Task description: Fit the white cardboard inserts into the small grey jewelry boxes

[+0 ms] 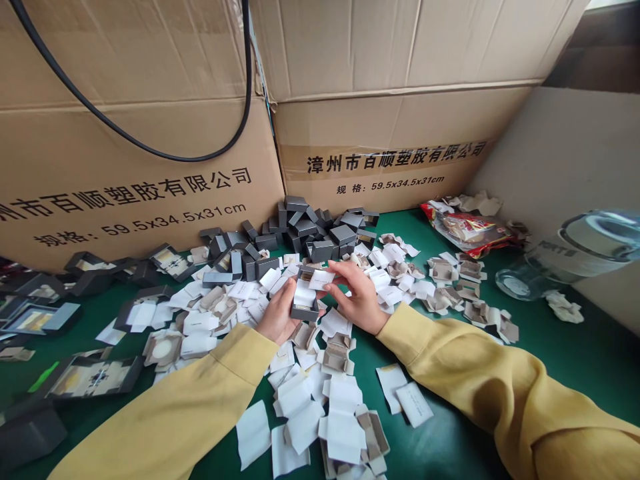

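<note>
- Left hand: fingers curled round a small box, held over the tabletop's middle.
- Right hand: thumb and fingertips nearly together, pinching a white card at its open top.
- Dark boxes heaped near the far edge.

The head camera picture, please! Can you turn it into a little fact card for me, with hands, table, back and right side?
Left hand: holds a small dark box
Right hand: pinches a white card at the box
Sleeves: yellow
Table: green, with scattered white papers and piled dark boxes
Back: cardboard cartons; black cable in front
Right side: red packet, clear container
</note>
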The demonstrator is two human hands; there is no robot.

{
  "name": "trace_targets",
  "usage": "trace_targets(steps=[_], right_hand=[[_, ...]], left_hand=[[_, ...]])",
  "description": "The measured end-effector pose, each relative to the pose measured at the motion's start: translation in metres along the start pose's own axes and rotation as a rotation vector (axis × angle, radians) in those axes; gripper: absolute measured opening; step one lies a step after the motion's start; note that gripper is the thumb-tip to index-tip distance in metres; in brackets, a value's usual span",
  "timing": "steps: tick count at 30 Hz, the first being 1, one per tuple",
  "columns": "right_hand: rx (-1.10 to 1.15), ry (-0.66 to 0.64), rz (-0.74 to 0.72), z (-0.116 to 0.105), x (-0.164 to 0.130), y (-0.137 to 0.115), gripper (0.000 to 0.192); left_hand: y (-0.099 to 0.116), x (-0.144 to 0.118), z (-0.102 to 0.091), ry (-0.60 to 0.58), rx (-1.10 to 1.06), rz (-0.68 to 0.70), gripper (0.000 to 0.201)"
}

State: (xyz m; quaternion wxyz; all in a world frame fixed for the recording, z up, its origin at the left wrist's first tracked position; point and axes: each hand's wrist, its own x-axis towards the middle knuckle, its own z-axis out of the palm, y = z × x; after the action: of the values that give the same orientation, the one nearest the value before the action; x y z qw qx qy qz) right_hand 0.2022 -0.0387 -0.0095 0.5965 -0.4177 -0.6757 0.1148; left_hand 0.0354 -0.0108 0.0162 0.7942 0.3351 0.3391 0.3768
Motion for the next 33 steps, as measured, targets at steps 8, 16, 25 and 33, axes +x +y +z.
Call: trace_targets(steps=[8,16,25,33], right_hand=[[-0.119,0.02,-0.11,-0.002,0.002,-0.002,0.023],[-0.117,-0.008,-0.123,-0.002,0.004,-0.007,0.022],[-0.241,-0.103,-0.22,-0.002,0.003,0.0,0.02],[-0.267,-0.149,-0.183,-0.005,0.004,0.001,0.015]], left_hand=[[-0.005,0.003,0.0,0.002,-0.015,0.018,0.036],[-0.005,0.005,-0.001,0.021,-0.04,-0.03,0.037],[-0.01,0.008,-0.006,0.041,-0.016,0.003,0.035],[-0.014,0.01,-0.011,0.085,-0.011,-0.001,0.045]])
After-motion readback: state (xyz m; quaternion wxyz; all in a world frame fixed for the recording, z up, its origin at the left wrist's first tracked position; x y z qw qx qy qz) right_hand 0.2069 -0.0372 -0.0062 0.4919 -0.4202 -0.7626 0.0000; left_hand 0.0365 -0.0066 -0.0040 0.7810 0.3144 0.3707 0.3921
